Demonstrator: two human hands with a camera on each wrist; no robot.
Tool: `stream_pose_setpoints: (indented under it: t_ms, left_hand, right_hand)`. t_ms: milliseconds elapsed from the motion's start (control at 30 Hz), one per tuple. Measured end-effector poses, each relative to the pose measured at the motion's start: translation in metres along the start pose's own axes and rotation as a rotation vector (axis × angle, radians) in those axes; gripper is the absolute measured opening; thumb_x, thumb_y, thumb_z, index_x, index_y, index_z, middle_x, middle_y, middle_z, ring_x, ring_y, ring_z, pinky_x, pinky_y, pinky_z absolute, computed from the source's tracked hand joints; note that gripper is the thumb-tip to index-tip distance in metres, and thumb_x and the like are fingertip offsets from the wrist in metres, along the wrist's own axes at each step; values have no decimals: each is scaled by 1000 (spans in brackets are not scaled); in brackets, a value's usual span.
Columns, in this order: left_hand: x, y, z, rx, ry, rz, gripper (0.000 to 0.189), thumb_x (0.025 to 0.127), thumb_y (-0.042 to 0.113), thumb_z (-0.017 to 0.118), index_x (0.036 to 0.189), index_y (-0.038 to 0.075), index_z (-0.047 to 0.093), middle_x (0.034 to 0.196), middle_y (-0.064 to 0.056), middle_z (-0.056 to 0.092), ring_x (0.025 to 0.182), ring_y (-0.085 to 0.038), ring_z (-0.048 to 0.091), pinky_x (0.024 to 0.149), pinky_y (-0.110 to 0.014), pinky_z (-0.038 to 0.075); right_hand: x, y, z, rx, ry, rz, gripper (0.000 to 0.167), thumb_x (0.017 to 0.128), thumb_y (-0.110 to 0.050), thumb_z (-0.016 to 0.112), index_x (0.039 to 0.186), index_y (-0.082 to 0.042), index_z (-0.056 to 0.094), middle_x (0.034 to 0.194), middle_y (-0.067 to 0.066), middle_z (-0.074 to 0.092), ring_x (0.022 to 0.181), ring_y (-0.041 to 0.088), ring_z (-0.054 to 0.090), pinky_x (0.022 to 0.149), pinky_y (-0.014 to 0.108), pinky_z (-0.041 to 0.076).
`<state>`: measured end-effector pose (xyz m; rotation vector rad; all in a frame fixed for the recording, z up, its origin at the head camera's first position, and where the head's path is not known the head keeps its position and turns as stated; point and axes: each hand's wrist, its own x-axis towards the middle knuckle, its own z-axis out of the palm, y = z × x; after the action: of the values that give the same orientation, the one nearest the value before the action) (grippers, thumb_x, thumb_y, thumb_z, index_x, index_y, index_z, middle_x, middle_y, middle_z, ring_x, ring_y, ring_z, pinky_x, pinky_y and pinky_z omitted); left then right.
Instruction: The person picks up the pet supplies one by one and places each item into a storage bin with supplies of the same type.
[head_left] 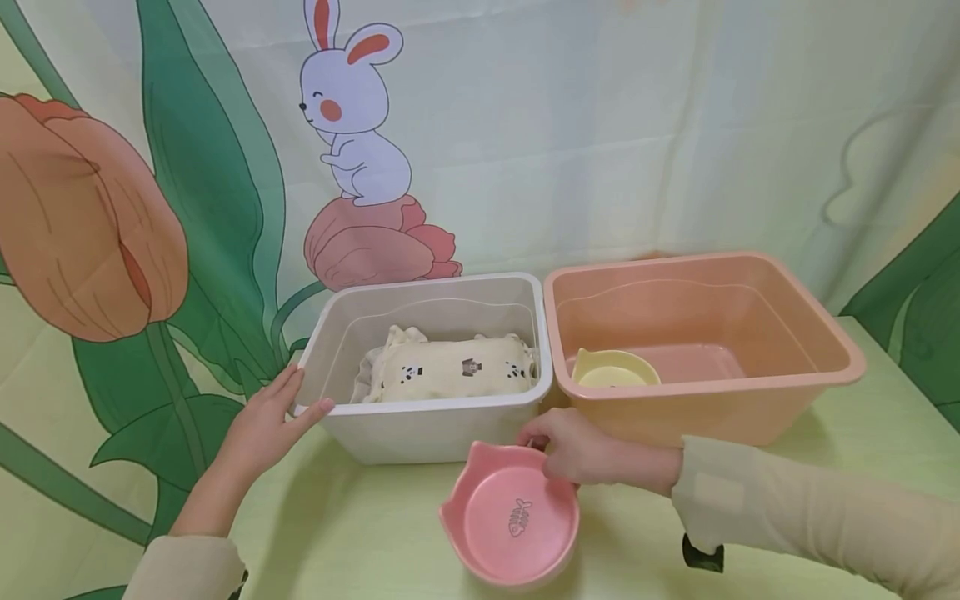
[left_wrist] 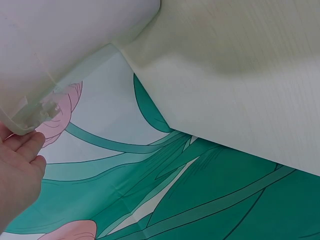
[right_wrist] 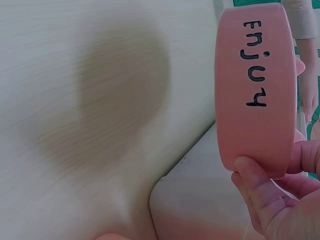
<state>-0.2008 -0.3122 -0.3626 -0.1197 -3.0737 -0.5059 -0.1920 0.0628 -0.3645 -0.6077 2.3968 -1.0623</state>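
My right hand [head_left: 573, 446] pinches the rim of a pink cat-eared bowl [head_left: 517, 517], tilted so that its inside with a fish-bone mark shows in the head view. On its outer side, the right wrist view shows the word "Enjoy" on the pink bowl [right_wrist: 256, 90]. A shadow lies on the table below it. My left hand [head_left: 264, 425] rests on the left front corner of a white bin [head_left: 427, 425], thumb over the rim. Inside the white bin lies a cream cloth bundle [head_left: 442, 367] with small animal prints. The left wrist view shows my left fingers touching the bin's edge.
A peach bin [head_left: 697, 408] stands right beside the white one, with a yellow cat-eared bowl [head_left: 617, 369] in it. Both are on a pale table [head_left: 360, 533]. Behind them hangs a curtain [head_left: 570, 142] printed with a rabbit and tulips.
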Motion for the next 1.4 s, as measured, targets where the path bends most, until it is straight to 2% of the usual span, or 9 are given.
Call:
stream_pose_setpoints:
  t_ms: [467,833,1200,1400]
  left_hand:
    - [1,-1,1,-3,-6,-7,81,86,56,40,140,0,18,147,-19,14,128,-48,19,96,-65,21]
    - [1,-1,2,-3,-7,-5,81,86,56,40,140,0,17,147,-19,14,127,-48,20,95,-65,21]
    - [1,-2,3,-10,-4,-4,82,86,56,41,140,-1,17,146,-19,14,127,-48,20,95,-65,21]
    - [0,0,2,-9,-1,-2,81,86,55,40,140,-1,17,146,-19,14,127,-48,20,95,-65,21]
  right_hand:
    - [-5,0,-8,3,-7,-7,40,67,16,53,97,-7,65,86,7,64,56,15,57,44,26,49]
    - [-8,-2,-19,16,-26,-41,41,68,18,50,98,-6,65,83,5,62,50,13,53,41,26,46]
    - [-10,-9,-25,28,-5,29,39,69,18,54,95,-10,66,82,4,62,59,15,54,45,24,48]
    - [-11,-11,-28,33,-4,40,39,70,17,55,96,-10,66,84,3,62,67,17,55,48,25,49]
